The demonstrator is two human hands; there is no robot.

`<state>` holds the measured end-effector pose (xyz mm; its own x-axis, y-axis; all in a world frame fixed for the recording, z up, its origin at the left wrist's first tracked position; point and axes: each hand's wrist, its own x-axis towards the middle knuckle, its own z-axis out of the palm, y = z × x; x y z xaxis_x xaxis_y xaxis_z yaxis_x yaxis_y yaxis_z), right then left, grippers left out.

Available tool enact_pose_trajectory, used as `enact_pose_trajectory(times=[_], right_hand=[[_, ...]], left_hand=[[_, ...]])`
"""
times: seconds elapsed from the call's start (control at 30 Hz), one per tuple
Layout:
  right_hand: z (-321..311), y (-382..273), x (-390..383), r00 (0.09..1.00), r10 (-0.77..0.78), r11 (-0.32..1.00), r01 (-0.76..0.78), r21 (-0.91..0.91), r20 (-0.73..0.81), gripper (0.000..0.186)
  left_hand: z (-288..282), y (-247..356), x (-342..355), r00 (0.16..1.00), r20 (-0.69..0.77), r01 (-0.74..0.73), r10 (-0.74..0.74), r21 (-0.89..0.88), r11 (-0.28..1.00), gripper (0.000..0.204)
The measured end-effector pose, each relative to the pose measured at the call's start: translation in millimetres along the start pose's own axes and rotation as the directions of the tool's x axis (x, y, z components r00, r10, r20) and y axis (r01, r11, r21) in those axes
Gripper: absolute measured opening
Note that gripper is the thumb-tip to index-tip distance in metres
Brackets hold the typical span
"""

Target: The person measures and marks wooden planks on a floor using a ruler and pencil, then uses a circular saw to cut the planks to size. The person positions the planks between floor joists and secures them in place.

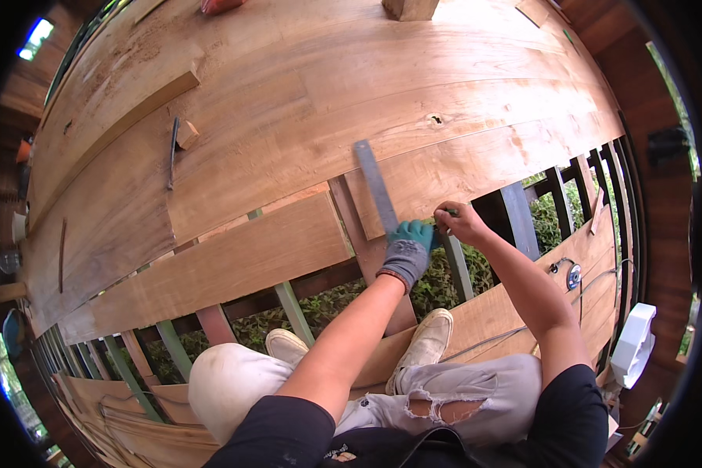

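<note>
My left hand (407,253), in a grey glove with teal fingertips, is closed at the near end of a flat metal square (374,181). The square's blade lies across the end part of a wooden board (444,173) and points away from me. Just right of it, at the board's near edge, my bare right hand (466,224) is pinched around something small and greenish, too hidden to name. The two hands are close together. Beneath them, the gap between joists shows green plants.
Left of the square lies a loose plank (234,256) across the joists (292,312). A dark pry bar (172,152) rests by a wood block (186,134). At right are an angle grinder (574,277) with a cord and a white plastic object (633,345). Open gaps separate the joists.
</note>
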<state>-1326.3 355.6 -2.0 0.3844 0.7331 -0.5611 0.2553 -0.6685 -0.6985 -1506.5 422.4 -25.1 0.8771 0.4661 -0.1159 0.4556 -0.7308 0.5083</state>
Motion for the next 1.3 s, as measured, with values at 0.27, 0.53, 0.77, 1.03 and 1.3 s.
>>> enact_pose_trajectory(times=[0.27,0.53,0.77,1.03,1.3], right_hand=[[-15.7,-33.2,7.2,0.966,-0.256,0.733,0.208,0.648,-0.021,0.028],[-7.9,-141.6,-33.3,0.960,-0.249,0.852,0.156,0.500,0.125,0.049],[1.2,-207.5,-76.6,0.890,-0.405,0.737,0.182,0.651,0.209,0.052],[28.7,-246.6,-69.5,0.899,-0.391,0.664,0.127,0.737,0.198,0.039],[170.4,-187.1,-21.4,0.987,-0.161,0.459,0.082,0.885,-0.008,0.017]], left_hand=[[-94.8,54.8,24.8,0.889,-0.458,-0.220,0.004,-0.420,0.880,0.036],[-286.2,14.6,56.2,0.954,-0.287,-0.215,-0.083,-0.852,0.477,0.037],[-338.0,2.9,-32.2,0.911,-0.397,-0.248,-0.113,-0.745,0.619,0.045],[-282.3,-69.5,-63.3,0.802,-0.561,-0.410,-0.205,-0.767,0.494,0.040],[-154.8,-155.2,-113.5,0.882,-0.365,-0.167,-0.299,-0.835,0.525,0.034]])
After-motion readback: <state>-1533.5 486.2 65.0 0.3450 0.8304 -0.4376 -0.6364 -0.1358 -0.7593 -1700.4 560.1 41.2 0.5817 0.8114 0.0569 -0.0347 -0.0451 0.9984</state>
